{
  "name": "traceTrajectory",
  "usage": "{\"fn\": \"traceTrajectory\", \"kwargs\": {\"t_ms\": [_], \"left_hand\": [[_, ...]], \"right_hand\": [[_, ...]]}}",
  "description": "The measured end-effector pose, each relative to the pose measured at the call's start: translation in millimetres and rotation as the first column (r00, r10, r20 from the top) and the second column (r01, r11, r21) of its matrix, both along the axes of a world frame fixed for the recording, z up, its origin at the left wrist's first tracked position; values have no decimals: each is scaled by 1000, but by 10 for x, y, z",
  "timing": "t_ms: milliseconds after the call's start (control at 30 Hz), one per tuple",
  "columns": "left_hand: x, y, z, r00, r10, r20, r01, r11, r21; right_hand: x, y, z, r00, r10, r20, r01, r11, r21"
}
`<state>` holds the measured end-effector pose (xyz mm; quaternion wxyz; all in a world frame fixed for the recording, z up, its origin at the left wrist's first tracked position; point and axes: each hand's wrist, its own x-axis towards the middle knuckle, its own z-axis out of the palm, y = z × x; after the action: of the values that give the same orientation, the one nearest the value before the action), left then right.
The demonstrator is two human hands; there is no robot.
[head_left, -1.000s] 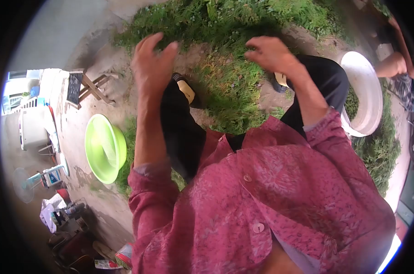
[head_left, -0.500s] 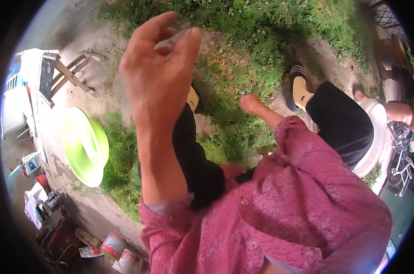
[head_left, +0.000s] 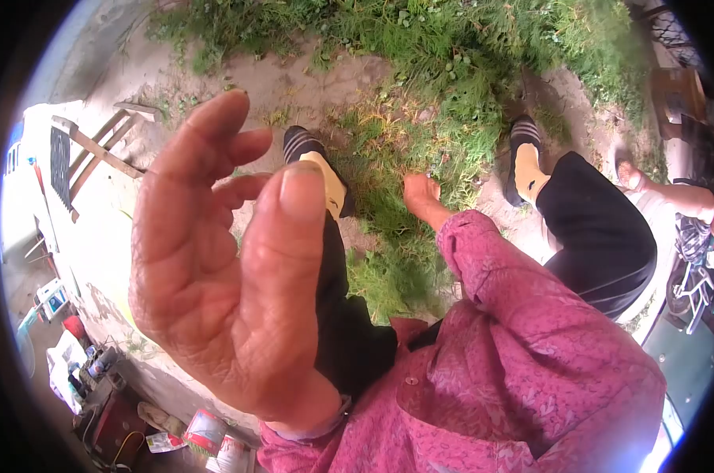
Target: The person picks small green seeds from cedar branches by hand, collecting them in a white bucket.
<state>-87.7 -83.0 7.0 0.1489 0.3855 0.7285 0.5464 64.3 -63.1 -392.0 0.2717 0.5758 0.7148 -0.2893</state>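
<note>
My left hand (head_left: 231, 260) is raised close to the camera, palm partly turned toward it. Its fingers are loosely bent and stand apart from the thumb, with nothing between them. Lower down, between my feet, my right hand (head_left: 422, 195) is closed in a small fist over the green cuttings (head_left: 400, 229). Whatever it may hold is hidden or too small to make out. Feathery green branches (head_left: 451, 71) lie thick on the ground beyond it, with some yellowed bits mixed in.
Striped slippers (head_left: 298, 142) frame the cuttings. A wooden frame (head_left: 100, 154) lies at left. Cans (head_left: 205, 430) and household clutter stand at lower left. At right are another person's arm (head_left: 676, 197) and a bicycle (head_left: 692, 292).
My left hand has come nearer the camera and turned, its fingers spreading from the thumb. It now covers the light green basin. My right hand has shifted slightly left and down.
</note>
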Motion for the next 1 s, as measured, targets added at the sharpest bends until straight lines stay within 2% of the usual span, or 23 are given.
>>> {"fn": "traceTrajectory", "kwargs": {"t_ms": [33,100,167,200,267,300,333,367,433,467,500,533,567,600,633,667,700,767,800,833,867,933,1000], "left_hand": [[7,7,3,1000,23,20,-23,1000,11],[3,9,47,998,46,36,-47,998,35],[-2,-28,127,991,86,102,-75,991,-111],[4,-39,129,991,87,102,-76,991,-106],[15,-26,96,989,62,133,-56,997,-47],[24,-20,88,989,58,136,-53,998,-44],[30,-14,77,993,41,111,-39,999,-23],[38,-13,59,996,25,90,-24,1000,-9],[41,-5,38,997,19,69,-19,1000,-10],[64,3,13,993,29,113,-31,999,16],[74,14,6,993,35,111,-37,999,13],[90,20,7,995,38,92,-39,999,9],[108,25,7,996,41,74,-42,999,4],[114,31,6,996,41,75,-41,999,0],[116,42,5,996,37,77,-37,999,2],[118,56,5,996,34,78,-34,999,4],[129,73,4,997,34,75,-35,999,1],[145,107,8,996,85,-31,-87,995,-54],[148,115,14,996,82,-37,-84,995,-56],[156,116,22,998,61,-6,-61,996,-59],[164,113,31,999,40,25,-39,997,-61],[182,105,44,996,-2,90,8,998,-64],[193,113,32,992,-23,125,32,997,-69]], "right_hand": [[-13,-11,54,999,43,20,-42,999,-21],[-6,-38,228,1000,-19,-16,19,1000,-15],[57,-39,493,945,-140,-295,134,990,-42],[110,-41,473,945,-138,-296,133,990,-37],[229,-30,484,831,-234,-505,212,972,-101],[286,9,544,832,-235,-503,216,972,-97],[355,81,603,743,-511,-433,426,859,-283],[428,132,661,596,-743,-305,602,665,-442],[698,198,511,504,-769,-392,688,633,-356],[907,225,259,703,-600,-382,614,783,-100],[1103,273,-52,862,-396,-317,459,875,155],[1252,312,-267,863,-397,-313,459,875,153],[1317,335,-308,998,-67,-2,67,991,114],[1363,333,-354,912,311,269,-310,950,-47],[1382,256,-403,912,311,269,-310,950,-50],[1206,125,-76,991,-53,121,55,998,-12],[1021,-4,263,910,-414,-34,413,910,-32],[731,-231,778,889,-446,-103,424,887,-179],[714,-372,813,919,-371,-131,344,920,-186],[701,-458,808,943,-293,-159,262,946,-189],[685,-506,705,941,-297,-162,265,945,-191],[666,-629,483,987,-113,-119,100,989,-108],[595,-660,563,986,-130,-102,112,980,-165]]}}
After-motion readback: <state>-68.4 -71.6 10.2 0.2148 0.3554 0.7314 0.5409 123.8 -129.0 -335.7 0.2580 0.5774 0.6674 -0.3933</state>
